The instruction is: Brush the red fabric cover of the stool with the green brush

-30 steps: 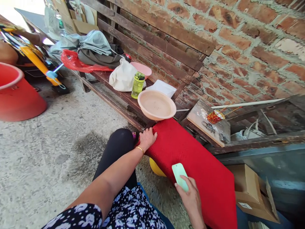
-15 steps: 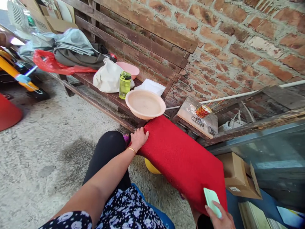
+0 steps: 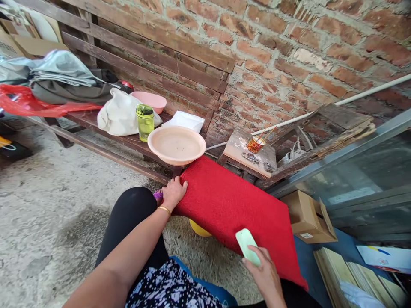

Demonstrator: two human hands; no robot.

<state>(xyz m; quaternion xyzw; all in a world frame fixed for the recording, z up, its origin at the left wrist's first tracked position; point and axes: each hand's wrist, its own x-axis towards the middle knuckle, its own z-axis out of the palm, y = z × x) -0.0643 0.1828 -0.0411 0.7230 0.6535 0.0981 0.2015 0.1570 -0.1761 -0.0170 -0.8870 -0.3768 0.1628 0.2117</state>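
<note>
A red cloth [image 3: 224, 201] lies spread over a long raised surface that slants across the middle of the view. At its far left corner, my left hand [image 3: 174, 192] grips the cloth's edge, its fingers bent on the fabric. My right hand [image 3: 265, 273] holds a pale green scrub brush [image 3: 247, 246], a flat oblong with a small hole at one end. Its underside is hidden, and it is over the cloth's near edge. Just beyond my left hand, a shallow peach basin [image 3: 176, 147] sits at the end of the wooden bench [image 3: 109, 149].
On the bench are a green bottle [image 3: 145, 124], a white bag [image 3: 115, 113], a pink bowl [image 3: 150, 101] and a red plastic bag [image 3: 45, 105]. A paper cup [image 3: 255, 144] stands on a small board by the brick wall. To the right is a cardboard box [image 3: 306, 218].
My right hand has moved the brush leftward and away from me along the cloth. My left hand stays at the cloth's corner. The whole view has shifted to the right.
</note>
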